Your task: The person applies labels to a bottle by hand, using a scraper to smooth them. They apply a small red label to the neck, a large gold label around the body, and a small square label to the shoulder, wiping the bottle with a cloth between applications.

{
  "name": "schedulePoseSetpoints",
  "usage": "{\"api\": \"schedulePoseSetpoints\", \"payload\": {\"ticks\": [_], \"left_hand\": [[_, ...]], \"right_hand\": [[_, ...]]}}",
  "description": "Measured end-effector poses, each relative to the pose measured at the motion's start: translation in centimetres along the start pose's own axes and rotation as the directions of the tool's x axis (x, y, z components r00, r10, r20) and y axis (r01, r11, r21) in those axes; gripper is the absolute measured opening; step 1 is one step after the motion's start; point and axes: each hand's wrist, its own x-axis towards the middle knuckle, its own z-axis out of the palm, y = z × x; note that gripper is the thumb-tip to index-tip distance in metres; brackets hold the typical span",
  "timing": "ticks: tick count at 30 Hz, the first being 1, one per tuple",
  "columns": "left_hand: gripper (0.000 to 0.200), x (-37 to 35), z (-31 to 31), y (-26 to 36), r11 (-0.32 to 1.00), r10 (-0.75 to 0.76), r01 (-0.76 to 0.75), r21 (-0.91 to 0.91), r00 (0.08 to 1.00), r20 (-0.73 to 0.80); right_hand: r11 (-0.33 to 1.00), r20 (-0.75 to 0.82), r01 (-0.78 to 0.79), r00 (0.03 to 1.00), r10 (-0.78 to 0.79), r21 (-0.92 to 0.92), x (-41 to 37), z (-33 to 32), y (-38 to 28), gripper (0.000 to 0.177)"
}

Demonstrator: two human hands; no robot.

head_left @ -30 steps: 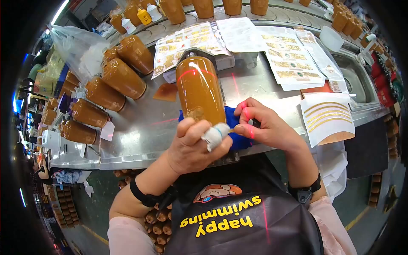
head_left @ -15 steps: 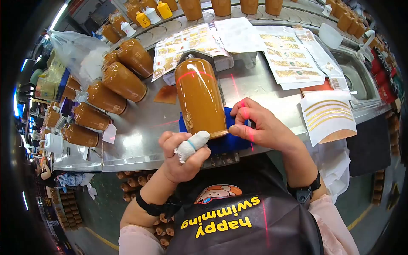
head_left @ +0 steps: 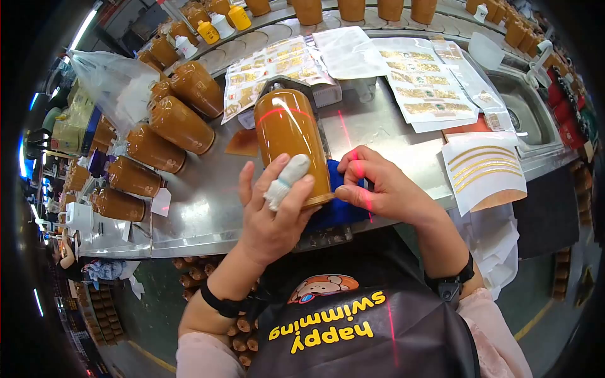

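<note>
A glossy brown bottle [head_left: 287, 135] lies in a dark holder, its base rim towards me and a red laser line across it. My left hand [head_left: 271, 220] is over its lower left side with fingers apart. One finger wears a white cloth cover [head_left: 290, 179] with a pale blue band and overlaps the bottle. My right hand [head_left: 384, 186] is at the lower right, thumb tip at the base rim and the other fingers curled. Blue cloth [head_left: 337, 211] lies below the bottle.
Several brown bottles [head_left: 183, 126] lie along the left. Gold-printed sheets [head_left: 425, 79] are behind, and a white sheet with gold strips [head_left: 482, 170] is at right, near the sink [head_left: 526, 120]. More bottles [head_left: 350, 9] stand on the conveyor [head_left: 378, 28].
My left hand has moved up onto the bottle, its curled fingers spreading apart. My right hand stays at the base rim. The view has shifted slightly.
</note>
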Motion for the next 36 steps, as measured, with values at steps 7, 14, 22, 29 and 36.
{"api": "schedulePoseSetpoints", "payload": {"ticks": [7, 14, 22, 29, 36], "left_hand": [[0.045, -3.8, 1.1, 0.5, 0.903, -0.347, 0.3, -0.307, 0.931, -0.11], [0.057, -2.6, 1.0, 0.5, 0.398, -0.596, 0.355, -0.846, 0.801, 0.055], [0.071, -1.0, 1.2, 1.4, 0.546, -0.619, 0.509, -0.666, 0.781, 0.09], [0.073, -1.0, 1.2, 1.5, 0.577, -0.62, 0.531, -0.621, 0.779, 0.089], [0.053, -1.4, 0.8, 2.0, 0.459, -0.655, 0.369, -0.808, 0.756, -0.027]], "right_hand": [[0.999, -0.013, -0.013, 1.0, 0.012, -0.035, 0.2, 0.2, -0.2, 0.024], [0.995, -0.04, 0.097, 0.994, -0.098, -0.014, 0.0, 0.8, -1.5, 0.024], [0.979, -0.087, 0.161, 0.981, -0.172, -0.121, 0.0, 1.8, -0.8, 0.023], [0.975, -0.088, 0.172, 0.979, -0.185, -0.14, 0.1, 1.8, -0.8, 0.023], [0.975, -0.089, 0.176, 0.978, -0.189, -0.139, 0.1, 1.8, -0.8, 0.023]]}}
